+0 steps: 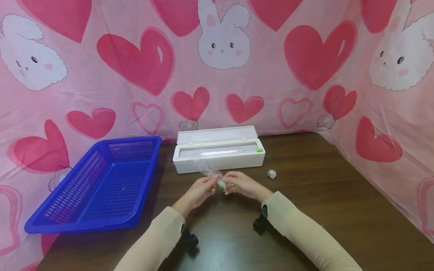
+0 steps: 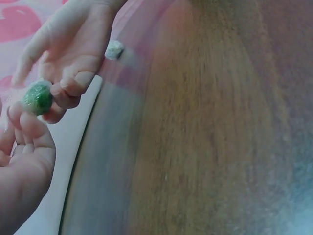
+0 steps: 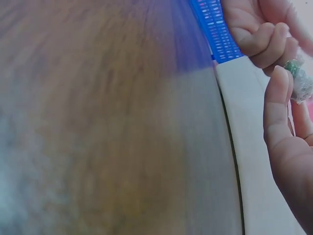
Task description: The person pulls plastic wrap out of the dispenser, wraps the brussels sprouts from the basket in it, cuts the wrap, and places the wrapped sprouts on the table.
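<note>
Between my two hands is a small green ball (image 1: 222,184) in clear plastic wrap; its exact kind cannot be told. My left hand (image 1: 203,190) pinches the plastic wrap (image 1: 205,165) at the ball's left side, and a loose crinkled tail rises up and left. From the other side, my right hand (image 1: 245,184) holds the wrapped ball with thumb and fingers. The left wrist view shows the green ball (image 2: 38,98) between the fingertips of both hands. In the right wrist view, the wrapped ball (image 3: 300,82) is partly hidden by fingers.
Behind the hands stands a long white plastic wrap dispenser (image 1: 218,162), its lid raised and a roll inside. A second small wrapped ball (image 1: 271,174) lies to its right. At left is a blue plastic basket (image 1: 135,210). Heart-patterned cloth (image 1: 257,82) hangs around the brown table (image 1: 305,195).
</note>
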Demonstrator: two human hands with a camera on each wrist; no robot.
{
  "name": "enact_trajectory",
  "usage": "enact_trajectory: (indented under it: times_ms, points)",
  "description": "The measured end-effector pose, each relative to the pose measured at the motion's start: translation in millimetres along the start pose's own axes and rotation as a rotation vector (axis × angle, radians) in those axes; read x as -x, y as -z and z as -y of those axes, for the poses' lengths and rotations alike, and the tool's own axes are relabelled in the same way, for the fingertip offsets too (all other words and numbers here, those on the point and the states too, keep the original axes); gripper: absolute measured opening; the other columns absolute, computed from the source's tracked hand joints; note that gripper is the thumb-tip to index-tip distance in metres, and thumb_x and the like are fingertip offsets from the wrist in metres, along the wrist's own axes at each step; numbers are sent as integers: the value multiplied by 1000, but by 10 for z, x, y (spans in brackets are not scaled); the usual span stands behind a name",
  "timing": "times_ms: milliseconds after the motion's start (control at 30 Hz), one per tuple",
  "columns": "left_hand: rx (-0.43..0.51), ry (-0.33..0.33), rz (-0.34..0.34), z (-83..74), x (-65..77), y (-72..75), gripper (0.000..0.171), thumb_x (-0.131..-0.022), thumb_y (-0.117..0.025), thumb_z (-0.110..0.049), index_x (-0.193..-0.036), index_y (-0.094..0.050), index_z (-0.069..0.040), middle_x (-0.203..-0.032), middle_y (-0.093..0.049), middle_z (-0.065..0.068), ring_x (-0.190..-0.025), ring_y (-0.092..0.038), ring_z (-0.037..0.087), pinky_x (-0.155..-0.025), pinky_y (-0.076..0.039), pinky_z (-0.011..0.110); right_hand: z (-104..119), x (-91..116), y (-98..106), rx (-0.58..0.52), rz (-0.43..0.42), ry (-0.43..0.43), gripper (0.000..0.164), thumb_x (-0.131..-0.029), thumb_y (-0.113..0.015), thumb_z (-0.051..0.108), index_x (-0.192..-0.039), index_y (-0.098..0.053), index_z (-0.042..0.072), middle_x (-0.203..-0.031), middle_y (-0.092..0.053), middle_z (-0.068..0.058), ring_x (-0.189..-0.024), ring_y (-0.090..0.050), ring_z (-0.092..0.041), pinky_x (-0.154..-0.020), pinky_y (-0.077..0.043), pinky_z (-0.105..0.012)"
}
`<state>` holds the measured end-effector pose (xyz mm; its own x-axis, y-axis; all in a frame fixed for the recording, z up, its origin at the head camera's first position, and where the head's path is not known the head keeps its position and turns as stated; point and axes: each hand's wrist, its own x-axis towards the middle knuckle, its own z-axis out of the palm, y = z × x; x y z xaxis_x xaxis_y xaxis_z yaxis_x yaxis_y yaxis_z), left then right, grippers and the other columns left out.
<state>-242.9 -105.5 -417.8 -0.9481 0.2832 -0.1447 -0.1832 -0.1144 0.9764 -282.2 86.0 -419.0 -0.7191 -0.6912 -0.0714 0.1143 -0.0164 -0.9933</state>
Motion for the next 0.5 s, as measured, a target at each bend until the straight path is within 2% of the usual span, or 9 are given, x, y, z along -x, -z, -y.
enact_trajectory:
  times_ms: [100, 167, 300, 500]
  points:
    - [15, 0, 23, -7, -4, 2, 30, -95, -53, -15, -113, -51, 8, -82, -51, 3, -69, -50, 9, -65, -44, 20, 3, 2, 5, -4, 0, 7, 16, -96, -49, 16, -99, -51, 1, -87, -58, -8, -75, -59, -18, -71, -50, -32]
    - [24, 5, 15, 0, -9, 2, 27, -93, -54, -14, -110, -51, 7, -85, -53, 4, -70, -51, 9, -65, -45, 20, 6, 4, 8, 3, 6, 12, 16, -96, -49, 16, -99, -51, 1, -87, -58, -8, -75, -58, -17, -71, -50, -31]
    - [36, 4, -4, 22, -12, 4, 20, -93, -55, -11, -103, -55, 6, -83, -55, 5, -69, -52, 8, -65, -46, 20, 4, 6, 12, 3, 17, 9, 14, -96, -49, 15, -97, -51, 1, -86, -58, -8, -74, -58, -17, -69, -50, -30]
    - [24, -8, -13, 40, -3, -2, 20, -93, -54, -12, -99, -61, 6, -79, -57, 3, -68, -53, 9, -65, -46, 20, 2, 7, 11, -14, 16, -23, 10, -94, -50, 13, -94, -52, 3, -84, -58, -7, -72, -57, -15, -65, -49, -27]
